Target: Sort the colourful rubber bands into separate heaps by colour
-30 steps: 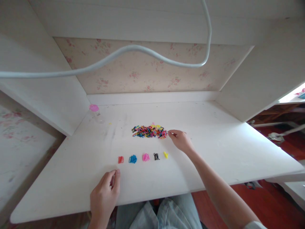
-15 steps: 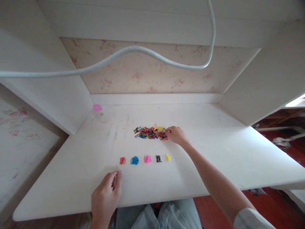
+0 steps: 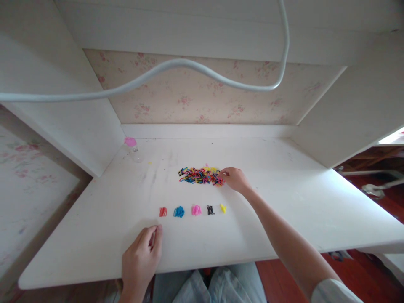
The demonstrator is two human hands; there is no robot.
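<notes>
A mixed heap of small coloured rubber bands (image 3: 198, 176) lies mid-table. At the heap's right end is my right hand (image 3: 234, 179), thumb and fingertips pinched on a rubber band among the others; its colour cannot be made out. My left hand (image 3: 142, 252) rests near the front edge, thumb and forefinger together, with nothing visible between them. In a row between the hands sit separate little groups of bands: red bands (image 3: 163, 211), blue bands (image 3: 179, 211), pink bands (image 3: 196, 210), black bands (image 3: 210, 209) and yellow bands (image 3: 223, 208).
A clear container with a pink lid (image 3: 130, 142) is at the back left of the white table (image 3: 284, 202). One yellow piece (image 3: 149, 163) lies apart near it. A white cable (image 3: 179, 63) crosses the upper view. Side panels and a flowered wall (image 3: 202, 101) bound the table.
The view has shifted very slightly. Both hands stay in nearly the same places, the right one still at the heap's right end.
</notes>
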